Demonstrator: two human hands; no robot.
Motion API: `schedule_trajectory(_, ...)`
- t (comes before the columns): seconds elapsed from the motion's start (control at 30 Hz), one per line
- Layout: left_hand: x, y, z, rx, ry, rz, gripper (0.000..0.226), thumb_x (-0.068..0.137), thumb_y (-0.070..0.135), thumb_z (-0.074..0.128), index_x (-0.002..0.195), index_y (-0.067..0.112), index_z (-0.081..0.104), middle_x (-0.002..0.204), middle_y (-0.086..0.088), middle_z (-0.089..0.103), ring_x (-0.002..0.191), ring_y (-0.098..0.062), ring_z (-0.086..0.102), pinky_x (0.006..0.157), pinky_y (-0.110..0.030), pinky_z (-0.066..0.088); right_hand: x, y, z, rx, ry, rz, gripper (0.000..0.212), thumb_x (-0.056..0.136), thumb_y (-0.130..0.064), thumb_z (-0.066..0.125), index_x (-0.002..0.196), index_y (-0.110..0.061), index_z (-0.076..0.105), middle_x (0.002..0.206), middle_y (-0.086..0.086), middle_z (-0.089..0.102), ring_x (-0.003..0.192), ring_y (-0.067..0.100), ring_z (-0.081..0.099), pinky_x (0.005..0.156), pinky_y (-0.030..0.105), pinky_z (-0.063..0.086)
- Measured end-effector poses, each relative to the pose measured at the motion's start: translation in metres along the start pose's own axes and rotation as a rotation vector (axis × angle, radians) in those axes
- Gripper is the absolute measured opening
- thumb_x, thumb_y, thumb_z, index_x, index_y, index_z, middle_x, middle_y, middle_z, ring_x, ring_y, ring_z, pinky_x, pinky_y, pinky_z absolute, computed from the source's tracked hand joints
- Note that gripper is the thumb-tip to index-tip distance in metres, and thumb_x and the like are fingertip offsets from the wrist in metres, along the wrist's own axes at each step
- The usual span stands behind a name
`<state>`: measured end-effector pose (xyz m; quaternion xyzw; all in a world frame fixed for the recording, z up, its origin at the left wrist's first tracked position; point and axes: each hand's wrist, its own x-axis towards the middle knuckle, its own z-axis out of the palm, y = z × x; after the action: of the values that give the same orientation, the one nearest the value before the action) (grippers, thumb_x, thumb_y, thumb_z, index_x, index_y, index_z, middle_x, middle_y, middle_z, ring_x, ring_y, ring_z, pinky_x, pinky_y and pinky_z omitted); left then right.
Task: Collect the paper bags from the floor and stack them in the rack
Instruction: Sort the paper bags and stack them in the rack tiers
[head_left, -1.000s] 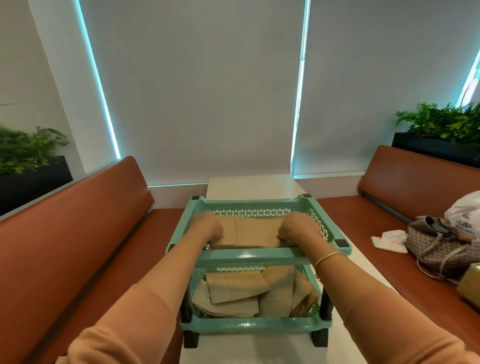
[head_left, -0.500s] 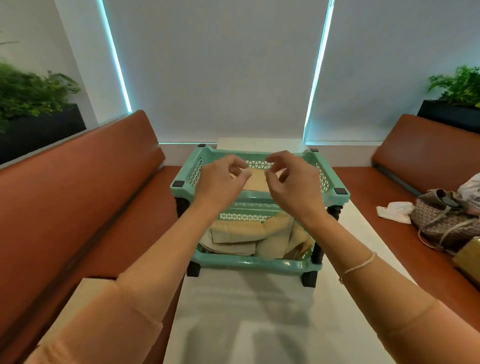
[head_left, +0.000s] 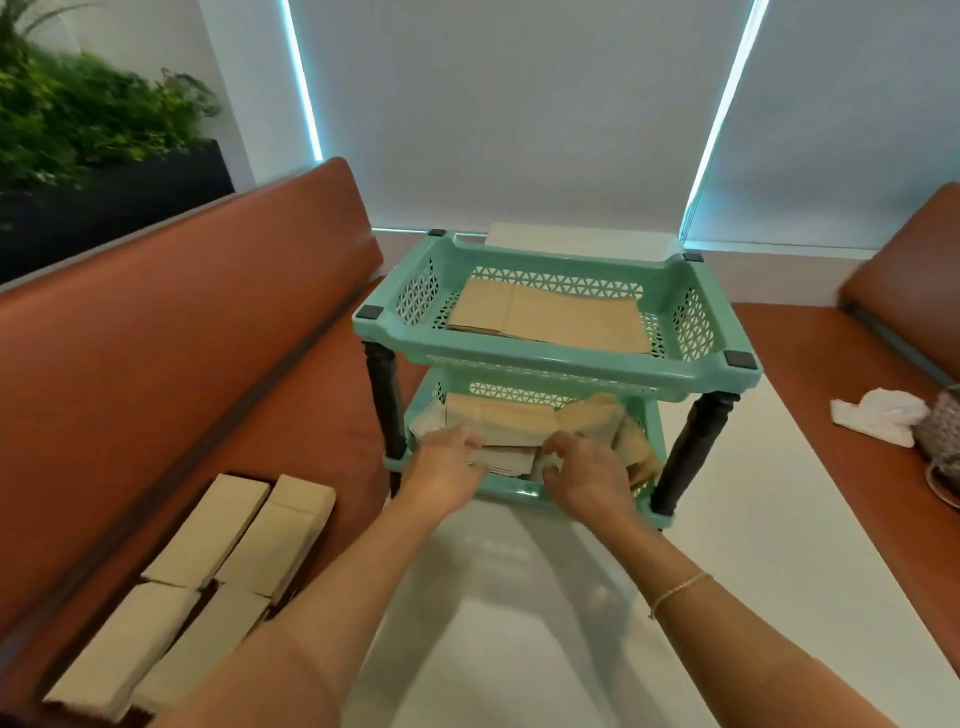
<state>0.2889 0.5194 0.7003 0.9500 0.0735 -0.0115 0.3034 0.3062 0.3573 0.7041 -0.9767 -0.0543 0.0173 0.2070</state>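
**A:** Where are the bags sitting?

**B:** In the mint-green two-tier rack (head_left: 558, 364) on the white table (head_left: 519, 623). The upper tray (head_left: 696, 280) holds flat brown paper bags (head_left: 550, 317) lying level. The lower tray (head_left: 511, 491) holds a looser pile of bags (head_left: 524, 421), some tilted toward the right end.

**A:** And the hands?

**B:** Both reach into the near side of the lower tray. The left hand (head_left: 447, 467) has its fingers curled onto the near edge of the pile; the right hand (head_left: 584, 470) does likewise just beside it, fingers bent around the paper. Their tips are partly buried in the bags, so how much paper each pinches I cannot tell. A thin bracelet (head_left: 678, 592) rings the right wrist.

**A:** Anything in the way?

**B:** The upper tray overhangs the lower one, so the hands go in under its front rim, between the two near black posts (head_left: 387, 410). The right post stands just right of the right hand.

**A:** What else is around?

**B:** On the left bench (head_left: 130, 364), near, four pale flat bags (head_left: 208, 577) lie in two rows, touching. On the right bench (head_left: 810, 395) there is a crumpled white tissue (head_left: 878, 415) beside a woven handbag (head_left: 943, 431) at the frame edge. Green plants (head_left: 88, 114) sit in a dark planter far left, and closed blinds (head_left: 493, 104) hang behind.
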Motion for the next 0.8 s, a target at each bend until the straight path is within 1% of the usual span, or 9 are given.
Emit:
schedule_trajectory(0.1, 0.031, 0.007, 0.006, 0.142, -0.038, -0.028, 0.047, 0.087, 0.031, 0.061, 0.130, 0.021, 0.046, 0.130, -0.005, 0.047, 0.122, -0.023, 0.042, 0.103, -0.036, 0.039, 0.017, -0.004, 0.006, 0.098, -0.015, 0.088, 0.036, 0.090, -0.019, 0.051, 0.125, -0.020, 0.051, 0.121, 0.007, 0.056, 0.111, 0.024, 0.055, 0.094, 0.036, 0.047)
schedule_trajectory(0.2, 0.062, 0.016, 0.013, 0.368, -0.132, 0.070, 0.063, 0.084, 0.037, 0.065, 0.137, 0.016, 0.037, 0.135, -0.009, 0.042, 0.129, -0.028, 0.032, 0.107, -0.038, 0.031, 0.029, -0.005, 0.013, 0.237, -0.066, 0.189, 0.043, 0.087, -0.017, 0.054, 0.129, -0.015, 0.045, 0.121, 0.010, 0.058, 0.112, 0.025, 0.054, 0.099, 0.036, 0.044)
schedule_trajectory(0.33, 0.090, 0.014, 0.022, 0.580, -0.256, 0.195, 0.070, 0.082, 0.049, 0.061, 0.139, 0.017, 0.035, 0.137, -0.011, 0.044, 0.127, -0.030, 0.036, 0.108, -0.041, 0.030, 0.045, -0.004, 0.023, 0.327, -0.153, 0.310, 0.046, 0.088, -0.020, 0.056, 0.130, -0.016, 0.039, 0.123, 0.011, 0.059, 0.113, 0.025, 0.055, 0.101, 0.038, 0.042)
schedule_trajectory(0.4, 0.096, 0.012, 0.024, 0.631, -0.278, 0.261, 0.064, 0.086, 0.049, 0.055, 0.138, 0.019, 0.036, 0.135, -0.010, 0.048, 0.125, -0.029, 0.041, 0.107, -0.041, 0.031, 0.050, -0.003, 0.023, 0.344, -0.176, 0.369, 0.046, 0.088, -0.020, 0.056, 0.131, -0.017, 0.037, 0.122, 0.011, 0.059, 0.111, 0.025, 0.056, 0.100, 0.039, 0.043)
schedule_trajectory(0.5, 0.100, 0.011, 0.023, 0.608, -0.232, 0.363, 0.038, 0.094, 0.027, 0.044, 0.131, 0.019, 0.047, 0.125, -0.009, 0.058, 0.114, -0.026, 0.053, 0.098, -0.036, 0.036, 0.058, -0.001, 0.024, 0.356, -0.187, 0.413, 0.048, 0.088, -0.022, 0.059, 0.131, -0.016, 0.039, 0.121, 0.010, 0.057, 0.109, 0.024, 0.056, 0.097, 0.036, 0.046)
schedule_trajectory(0.57, 0.100, 0.012, 0.019, 0.569, -0.176, 0.400, 0.032, 0.095, 0.018, 0.041, 0.123, 0.019, 0.056, 0.120, -0.008, 0.062, 0.110, -0.026, 0.057, 0.095, -0.034, 0.039, 0.062, 0.000, 0.027, 0.378, -0.172, 0.435, 0.049, 0.086, -0.025, 0.063, 0.129, -0.016, 0.043, 0.118, 0.008, 0.058, 0.107, 0.022, 0.057, 0.095, 0.034, 0.048)
schedule_trajectory(0.7, 0.103, 0.009, 0.017, 0.356, -0.136, 0.327, 0.022, 0.095, 0.023, 0.040, 0.096, 0.026, 0.062, 0.097, 0.002, 0.062, 0.099, -0.024, 0.060, 0.086, -0.034, 0.045, 0.069, 0.000, 0.036, 0.447, -0.183, 0.467, 0.036, 0.086, -0.027, 0.062, 0.120, -0.021, 0.050, 0.109, 0.003, 0.058, 0.096, 0.018, 0.058, 0.087, 0.029, 0.051)
schedule_trajectory(0.77, 0.104, 0.012, 0.014, 0.248, -0.076, 0.256, 0.019, 0.093, 0.031, 0.041, 0.077, 0.030, 0.050, 0.079, 0.012, 0.049, 0.089, -0.020, 0.056, 0.079, -0.031, 0.041, 0.070, -0.004, 0.038, 0.636, -0.167, 0.529, 0.028, 0.084, -0.028, 0.066, 0.108, -0.021, 0.054, 0.104, 0.004, 0.061, 0.096, 0.021, 0.061, 0.086, 0.033, 0.053)
schedule_trajectory(0.8, 0.101, 0.016, 0.011, 0.226, -0.051, 0.241, 0.018, 0.094, 0.032, 0.042, 0.077, 0.029, 0.049, 0.078, 0.014, 0.046, 0.085, -0.019, 0.052, 0.077, -0.029, 0.037, 0.070, -0.006, 0.038, 0.767, -0.153, 0.559, 0.027, 0.082, -0.030, 0.069, 0.104, -0.020, 0.056, 0.101, 0.007, 0.064, 0.094, 0.023, 0.064, 0.085, 0.036, 0.055)
